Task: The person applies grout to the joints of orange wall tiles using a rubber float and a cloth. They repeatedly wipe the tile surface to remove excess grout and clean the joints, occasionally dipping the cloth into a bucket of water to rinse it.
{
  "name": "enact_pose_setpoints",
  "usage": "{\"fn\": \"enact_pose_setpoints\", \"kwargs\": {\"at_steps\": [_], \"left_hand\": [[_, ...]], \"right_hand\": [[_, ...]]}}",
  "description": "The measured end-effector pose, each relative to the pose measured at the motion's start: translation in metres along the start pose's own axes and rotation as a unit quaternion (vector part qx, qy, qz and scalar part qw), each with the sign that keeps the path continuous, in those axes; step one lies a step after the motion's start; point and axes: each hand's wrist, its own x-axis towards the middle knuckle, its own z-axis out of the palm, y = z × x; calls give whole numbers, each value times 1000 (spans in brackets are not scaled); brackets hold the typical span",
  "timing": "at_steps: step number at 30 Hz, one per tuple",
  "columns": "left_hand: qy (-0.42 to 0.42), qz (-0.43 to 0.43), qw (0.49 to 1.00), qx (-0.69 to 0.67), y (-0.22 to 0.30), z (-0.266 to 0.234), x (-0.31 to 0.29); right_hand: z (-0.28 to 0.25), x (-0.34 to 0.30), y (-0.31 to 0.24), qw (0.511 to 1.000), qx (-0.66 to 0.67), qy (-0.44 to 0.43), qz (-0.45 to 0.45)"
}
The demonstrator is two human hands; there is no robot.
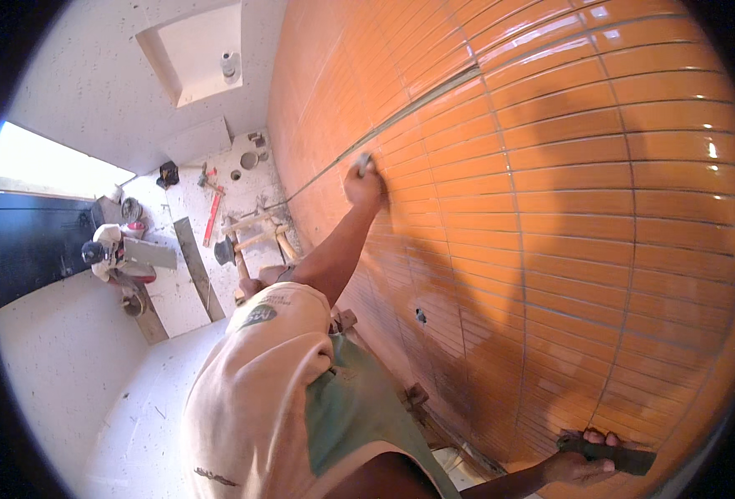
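Observation:
Ahead of me rises a wall of long orange tiles [567,208] with grey joints and a wet-looking shine. My left hand [362,190] is closed at the wall, near a wider grey joint that runs across the tiles. A small pale grey piece [365,160] sticks out of its fingers; its kind is too small to make out. Low at the right, my right hand [588,466] grips a dark rectangular float [625,457] close to the tiles. Its fingers curl round the float, and part of it is hidden behind them.
A person [118,254] in a cap crouches at the left with a grey board [151,254]. On the floor lie a red level [212,218], a long plank [197,266], a bucket [249,160] and a hammer-like tool [226,251]. A bottle [229,64] stands in a wall niche.

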Motion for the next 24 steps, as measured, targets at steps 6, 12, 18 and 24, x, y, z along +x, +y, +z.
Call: {"fn": "enact_pose_setpoints", "kwargs": {"at_steps": [6,12,18,24], "left_hand": [[-40,257,963,-72,50,27,-29],[-1,171,984,51,-44,-6,6],[-197,459,866,10,84,-19,-145],[-210,354,887,211,-28,-68,-59]], "right_hand": [[73,-16,-48,988,-41,144,-48],[72,-16,-31,987,-41,148,-40],[39,-2,-18,998,6,54,-16],[30,11,-27,1000,8,-8,-19]]}}
